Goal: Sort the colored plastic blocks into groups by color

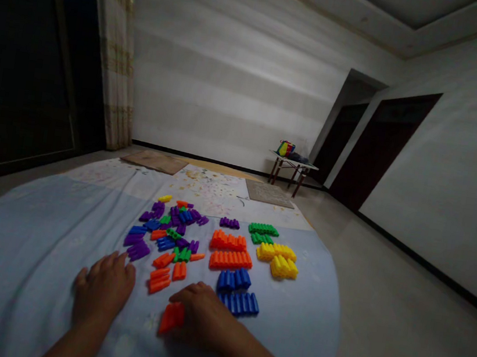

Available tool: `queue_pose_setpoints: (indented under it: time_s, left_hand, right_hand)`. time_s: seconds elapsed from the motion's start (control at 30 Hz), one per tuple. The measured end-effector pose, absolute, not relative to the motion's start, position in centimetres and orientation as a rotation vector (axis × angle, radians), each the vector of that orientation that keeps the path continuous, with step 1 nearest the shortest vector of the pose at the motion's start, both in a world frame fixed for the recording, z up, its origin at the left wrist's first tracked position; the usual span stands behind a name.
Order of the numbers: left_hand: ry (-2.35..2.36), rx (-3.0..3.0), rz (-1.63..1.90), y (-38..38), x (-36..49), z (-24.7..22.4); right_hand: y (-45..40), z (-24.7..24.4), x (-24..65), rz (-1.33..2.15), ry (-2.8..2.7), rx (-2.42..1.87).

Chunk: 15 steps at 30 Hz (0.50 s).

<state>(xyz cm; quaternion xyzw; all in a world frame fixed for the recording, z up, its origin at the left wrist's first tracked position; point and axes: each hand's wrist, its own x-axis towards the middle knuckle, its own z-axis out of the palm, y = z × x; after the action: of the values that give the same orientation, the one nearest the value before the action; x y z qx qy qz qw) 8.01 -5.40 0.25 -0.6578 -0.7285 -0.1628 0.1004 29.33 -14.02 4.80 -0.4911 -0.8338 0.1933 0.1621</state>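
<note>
My right hand (203, 314) is closed around an orange plastic block (171, 317) close to the near side of the table; part of the block is hidden by the fingers. My left hand (105, 285) rests palm down on the blue cloth with its fingers lying out and nothing held. Just beyond it is a loose pile of purple blocks (138, 250), blue blocks (165, 244), green blocks and orange blocks (159, 280). Right of the pile, blocks stand grouped by colour: orange rows (231, 260), blue rows (243, 304), yellow rows (283, 267), green rows (263, 229) and a short purple row (229, 223).
A light blue cloth (298, 327) with a few creases covers the round table. Two flat boards (155, 161) lie at its far edge, left and right. A small side table (296, 161) holding a colourful bag (285, 148) stands by the far wall.
</note>
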Motion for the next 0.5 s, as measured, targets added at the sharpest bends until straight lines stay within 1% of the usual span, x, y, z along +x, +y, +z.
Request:
queue_pose_setpoints:
  time_s: [0.23, 0.5]
  left_hand:
    - [-2.161, -1.960, -0.476, -5.0, 7.8, -0.2]
    - [-2.159, -1.984, -0.494, -5.1, 7.7, 0.0]
  right_hand:
    - [-14.3, 4.6, 29.4, 0.589, -2.383, -1.390]
    - [-14.4, 3.1, 29.8, 0.615, -2.309, -1.278]
